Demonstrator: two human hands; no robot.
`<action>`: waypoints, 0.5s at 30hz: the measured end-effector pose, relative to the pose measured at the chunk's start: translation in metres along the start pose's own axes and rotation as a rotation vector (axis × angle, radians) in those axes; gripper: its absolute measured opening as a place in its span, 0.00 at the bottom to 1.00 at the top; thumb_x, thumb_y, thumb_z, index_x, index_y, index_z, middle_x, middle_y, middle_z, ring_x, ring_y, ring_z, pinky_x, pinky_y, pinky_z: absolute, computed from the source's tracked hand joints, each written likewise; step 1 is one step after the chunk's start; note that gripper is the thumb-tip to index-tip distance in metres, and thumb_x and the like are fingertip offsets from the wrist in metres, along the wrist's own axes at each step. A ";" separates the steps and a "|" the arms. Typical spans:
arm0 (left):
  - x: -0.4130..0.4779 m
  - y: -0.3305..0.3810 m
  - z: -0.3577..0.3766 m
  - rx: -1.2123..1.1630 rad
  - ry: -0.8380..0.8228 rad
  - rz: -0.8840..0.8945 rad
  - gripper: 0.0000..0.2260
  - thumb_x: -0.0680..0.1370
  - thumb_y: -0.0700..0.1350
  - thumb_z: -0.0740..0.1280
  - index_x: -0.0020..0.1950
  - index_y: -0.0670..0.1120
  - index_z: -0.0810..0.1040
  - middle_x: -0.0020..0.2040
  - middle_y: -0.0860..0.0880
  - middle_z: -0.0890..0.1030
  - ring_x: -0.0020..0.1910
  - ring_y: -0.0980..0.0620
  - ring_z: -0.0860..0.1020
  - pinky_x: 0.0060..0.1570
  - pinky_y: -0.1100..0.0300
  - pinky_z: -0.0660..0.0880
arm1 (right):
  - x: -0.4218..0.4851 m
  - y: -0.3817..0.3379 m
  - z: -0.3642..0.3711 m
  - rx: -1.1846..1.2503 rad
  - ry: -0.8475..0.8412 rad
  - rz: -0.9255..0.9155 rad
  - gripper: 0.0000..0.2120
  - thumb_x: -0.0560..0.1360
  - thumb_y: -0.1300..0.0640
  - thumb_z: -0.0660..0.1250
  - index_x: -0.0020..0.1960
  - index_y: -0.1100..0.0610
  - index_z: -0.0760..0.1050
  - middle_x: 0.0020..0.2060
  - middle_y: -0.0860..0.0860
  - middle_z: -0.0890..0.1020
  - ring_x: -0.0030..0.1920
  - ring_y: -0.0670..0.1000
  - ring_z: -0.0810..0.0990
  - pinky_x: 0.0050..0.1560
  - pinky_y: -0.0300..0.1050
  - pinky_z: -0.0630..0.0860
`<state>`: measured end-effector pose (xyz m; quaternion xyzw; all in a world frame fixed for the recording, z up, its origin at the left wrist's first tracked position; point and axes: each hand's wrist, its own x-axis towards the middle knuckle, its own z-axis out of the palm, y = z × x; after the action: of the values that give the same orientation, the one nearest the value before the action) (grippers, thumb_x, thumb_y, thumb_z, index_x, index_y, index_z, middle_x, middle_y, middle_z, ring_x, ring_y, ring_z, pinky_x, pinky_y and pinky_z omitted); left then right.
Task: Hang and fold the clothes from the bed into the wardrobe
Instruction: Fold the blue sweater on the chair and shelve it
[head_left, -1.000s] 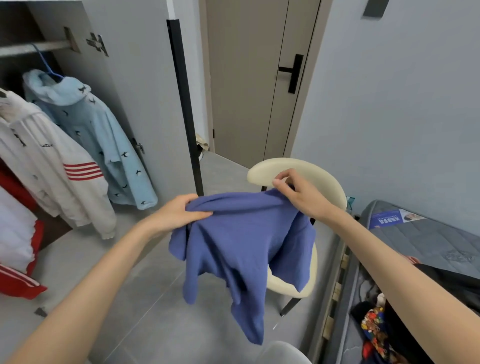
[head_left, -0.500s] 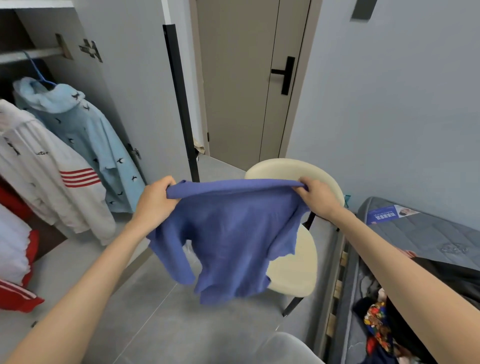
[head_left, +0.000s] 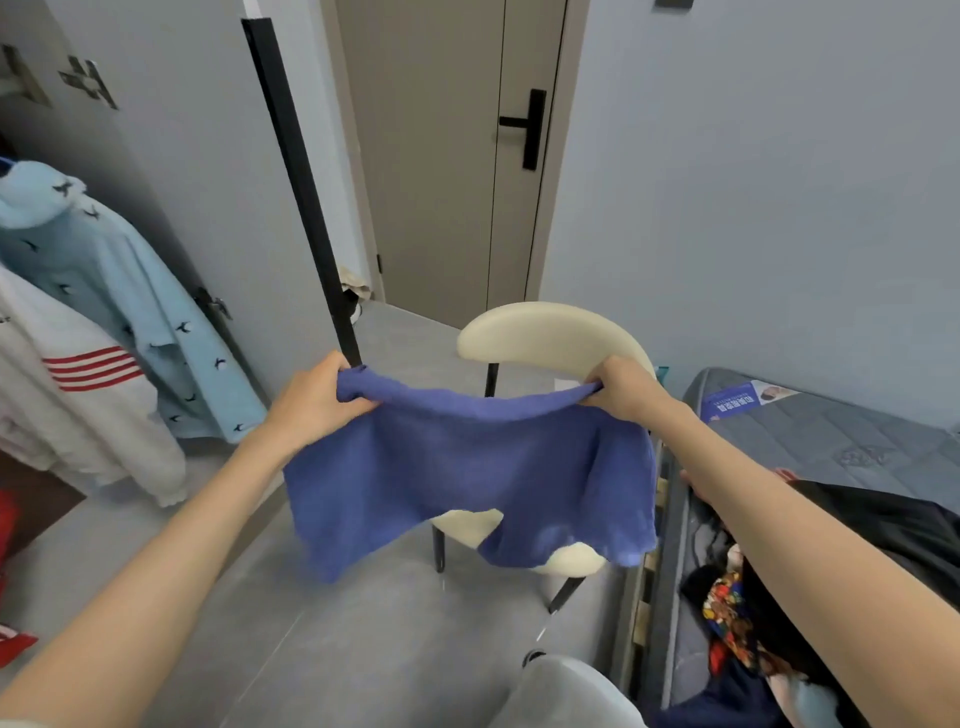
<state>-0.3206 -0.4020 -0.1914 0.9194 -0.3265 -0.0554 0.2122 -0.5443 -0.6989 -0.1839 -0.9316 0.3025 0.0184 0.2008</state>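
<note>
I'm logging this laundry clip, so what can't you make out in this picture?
Head view:
Kind of blue garment: bunched between left hand and right hand, hem blurred.
Most of chair seat: behind the garment.
Hangers of light blue hoodie and white jacket: cut off by left edge.
Part of clothes pile on bed: under right forearm, rest cut by frame edge.
Print on mattress label: too small.

Matt blue knit cloth top; smooth, perhaps plastic cream chair.
</note>
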 end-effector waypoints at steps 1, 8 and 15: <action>0.007 0.003 0.003 -0.016 -0.068 -0.002 0.19 0.71 0.56 0.73 0.46 0.46 0.67 0.37 0.52 0.73 0.38 0.49 0.72 0.31 0.56 0.62 | 0.006 0.004 0.001 -0.019 0.007 0.015 0.17 0.76 0.60 0.65 0.29 0.56 0.66 0.33 0.57 0.74 0.37 0.57 0.71 0.39 0.48 0.67; 0.070 0.019 0.037 0.024 -0.044 0.036 0.05 0.81 0.39 0.59 0.53 0.38 0.69 0.52 0.34 0.77 0.54 0.35 0.74 0.48 0.48 0.67 | 0.070 0.041 0.001 -0.153 0.084 0.171 0.13 0.80 0.59 0.54 0.56 0.53 0.77 0.52 0.57 0.79 0.52 0.60 0.78 0.39 0.46 0.67; 0.161 0.057 0.057 -0.007 0.158 -0.116 0.08 0.82 0.39 0.55 0.58 0.38 0.67 0.56 0.34 0.76 0.56 0.33 0.72 0.49 0.43 0.69 | 0.179 0.062 -0.025 0.104 0.117 0.129 0.10 0.73 0.68 0.63 0.54 0.64 0.75 0.46 0.62 0.83 0.47 0.64 0.80 0.42 0.48 0.75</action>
<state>-0.2412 -0.5623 -0.2123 0.9375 -0.2548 0.0038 0.2369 -0.4356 -0.8536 -0.2109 -0.8981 0.3735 -0.0391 0.2290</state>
